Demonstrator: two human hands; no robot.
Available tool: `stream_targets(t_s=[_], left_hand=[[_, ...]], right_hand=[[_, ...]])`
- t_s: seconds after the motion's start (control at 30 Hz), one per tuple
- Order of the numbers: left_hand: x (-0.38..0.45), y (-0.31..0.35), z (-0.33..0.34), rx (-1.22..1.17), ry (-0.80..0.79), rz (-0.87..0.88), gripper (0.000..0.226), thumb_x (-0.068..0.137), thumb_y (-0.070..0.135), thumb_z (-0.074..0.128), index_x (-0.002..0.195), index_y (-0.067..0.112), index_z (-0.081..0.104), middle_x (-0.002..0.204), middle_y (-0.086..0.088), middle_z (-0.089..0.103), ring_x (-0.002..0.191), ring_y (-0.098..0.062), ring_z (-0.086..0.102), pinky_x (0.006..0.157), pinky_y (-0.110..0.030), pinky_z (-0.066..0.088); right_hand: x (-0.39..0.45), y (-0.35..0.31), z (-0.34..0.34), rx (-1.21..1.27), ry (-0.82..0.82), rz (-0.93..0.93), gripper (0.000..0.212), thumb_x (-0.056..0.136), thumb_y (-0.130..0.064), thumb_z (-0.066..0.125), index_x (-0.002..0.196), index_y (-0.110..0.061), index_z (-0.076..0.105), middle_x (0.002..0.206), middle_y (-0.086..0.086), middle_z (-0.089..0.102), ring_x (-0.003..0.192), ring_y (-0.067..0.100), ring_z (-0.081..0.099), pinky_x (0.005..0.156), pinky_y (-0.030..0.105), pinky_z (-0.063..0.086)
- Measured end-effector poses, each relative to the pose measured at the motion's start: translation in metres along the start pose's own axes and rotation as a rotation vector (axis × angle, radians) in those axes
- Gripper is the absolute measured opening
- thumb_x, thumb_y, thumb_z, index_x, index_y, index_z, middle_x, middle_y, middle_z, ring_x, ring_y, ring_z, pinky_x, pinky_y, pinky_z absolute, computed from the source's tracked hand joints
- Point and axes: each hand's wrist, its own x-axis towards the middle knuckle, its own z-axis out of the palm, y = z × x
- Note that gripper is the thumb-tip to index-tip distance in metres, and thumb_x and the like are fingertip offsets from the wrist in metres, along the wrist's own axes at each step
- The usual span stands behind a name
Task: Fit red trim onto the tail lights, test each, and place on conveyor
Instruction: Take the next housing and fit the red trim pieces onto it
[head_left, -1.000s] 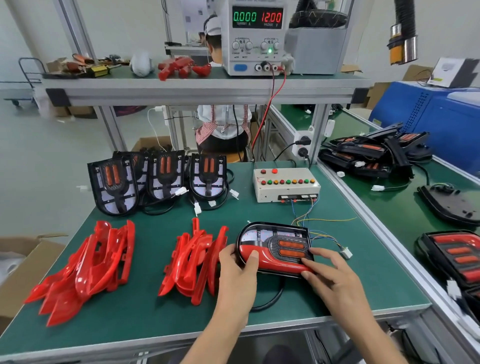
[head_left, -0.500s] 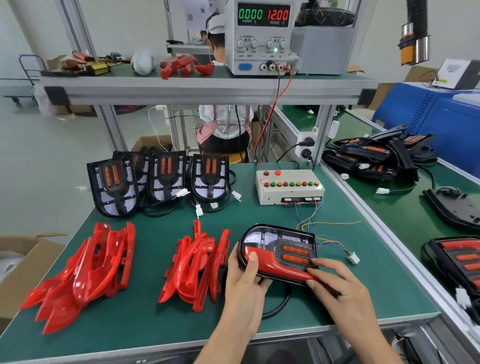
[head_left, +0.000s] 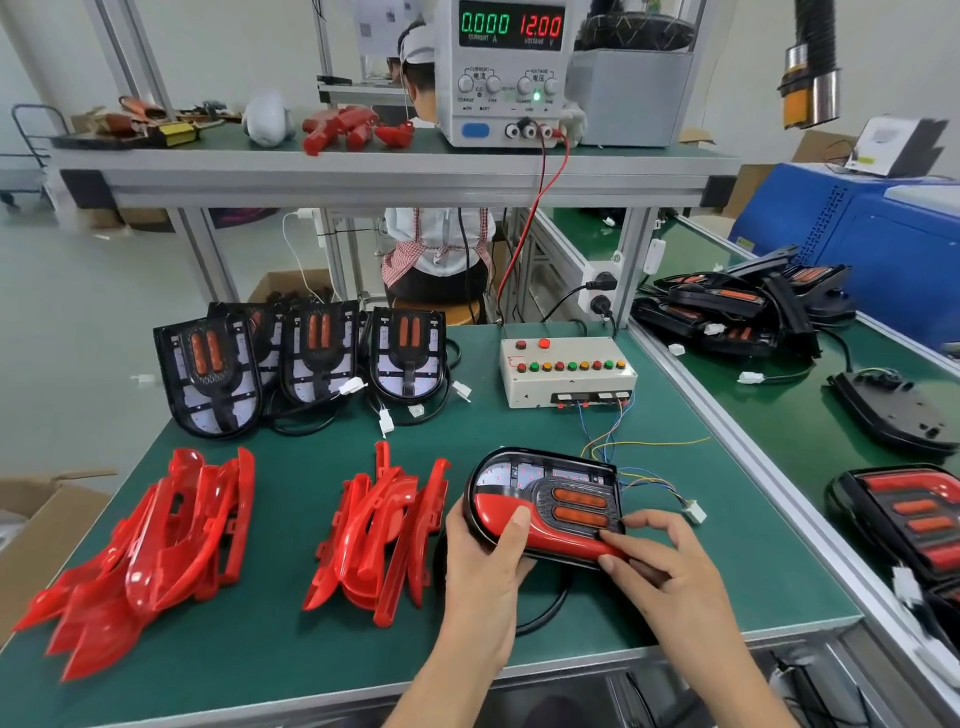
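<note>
A black tail light (head_left: 545, 488) lies on the green bench in front of me with a red trim (head_left: 540, 535) across its near half. My left hand (head_left: 483, 566) grips its left end, thumb on top of the trim. My right hand (head_left: 660, 561) presses its fingertips on the trim's right end. Two heaps of loose red trim pieces (head_left: 156, 551) (head_left: 384, 530) lie to the left. Several untrimmed tail lights (head_left: 306, 364) stand in a row at the back. The conveyor (head_left: 810, 431) runs along the right with finished lights (head_left: 914, 514) on it.
A white tester box (head_left: 566, 371) with coloured buttons sits behind the light, loose wires and a white plug (head_left: 693, 512) trailing from it. A power supply (head_left: 506, 67) reads 0.000 and 12.00 on the upper shelf. Another person sits beyond the bench. A cardboard box (head_left: 31, 525) stands at the left.
Both hands have stayed on the tail light. My right fingers have curled and shifted along the trim's right end, and the light has tilted slightly. The camera has dipped a little.
</note>
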Motion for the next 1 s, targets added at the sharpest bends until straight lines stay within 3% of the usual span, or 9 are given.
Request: stream_targets(t_s=[0.1,0.2,0.27,0.53,0.67,0.87,1.0], left_hand=[[0.001,-0.003,-0.001,0.02,0.016,0.004,0.07,0.067,0.039,0.082,0.129,0.025,0.053,0.115,0.002,0.074,0.109,-0.017,0.072,0.094,-0.042,0.058],[0.0,-0.004,0.0,0.029,0.006,0.007,0.072,0.065,0.04,0.083,0.128,0.027,0.052,0.113,0.005,0.075,0.105,-0.013,0.073,0.078,-0.027,0.06],[0.0,-0.005,0.0,0.022,0.01,0.011,0.075,0.062,0.04,0.085,0.128,0.026,0.053,0.113,0.004,0.075,0.104,-0.013,0.073,0.077,-0.025,0.059],[0.001,-0.005,0.002,0.059,0.017,0.041,0.081,0.06,0.038,0.092,0.13,0.026,0.053,0.117,-0.001,0.074,0.108,-0.015,0.071,0.088,-0.029,0.059],[0.001,-0.006,0.005,0.187,0.012,0.064,0.087,0.051,0.046,0.094,0.126,0.031,0.052,0.115,0.002,0.073,0.112,-0.02,0.069,0.105,-0.049,0.052],[-0.001,-0.009,0.007,0.236,0.069,0.08,0.093,0.051,0.045,0.092,0.132,0.034,0.047,0.117,0.003,0.07,0.112,-0.019,0.068,0.104,-0.051,0.052],[-0.001,-0.007,0.008,0.211,0.068,0.071,0.093,0.05,0.042,0.09,0.132,0.03,0.048,0.116,0.001,0.07,0.111,-0.02,0.068,0.102,-0.05,0.054]], right_hand=[[0.0,-0.002,0.0,0.025,0.015,0.042,0.025,0.079,-0.008,0.082,0.093,-0.029,0.082,0.112,-0.009,0.058,0.086,0.004,0.072,0.078,0.005,0.049],[0.001,-0.001,0.001,-0.029,0.043,0.032,0.029,0.079,-0.011,0.083,0.089,-0.038,0.081,0.103,-0.004,0.058,0.087,0.001,0.067,0.079,0.004,0.047],[0.001,-0.001,0.002,-0.058,0.057,0.014,0.032,0.078,-0.011,0.084,0.087,-0.042,0.081,0.097,-0.005,0.058,0.088,0.004,0.065,0.078,0.005,0.047],[0.001,0.0,0.0,-0.085,0.055,-0.004,0.026,0.077,-0.009,0.085,0.088,-0.032,0.083,0.086,-0.015,0.058,0.079,0.001,0.061,0.068,0.003,0.041],[0.002,0.002,-0.001,-0.122,0.062,-0.046,0.027,0.078,-0.009,0.084,0.089,-0.034,0.082,0.088,-0.014,0.059,0.078,0.004,0.061,0.068,0.004,0.04],[0.0,0.012,-0.003,-0.191,0.04,-0.163,0.04,0.085,-0.007,0.076,0.099,-0.044,0.079,0.092,-0.009,0.056,0.079,0.01,0.059,0.07,0.012,0.04],[0.002,0.011,-0.005,-0.198,0.045,-0.168,0.041,0.085,-0.011,0.078,0.096,-0.05,0.077,0.089,-0.007,0.058,0.077,0.01,0.059,0.067,0.009,0.039]])
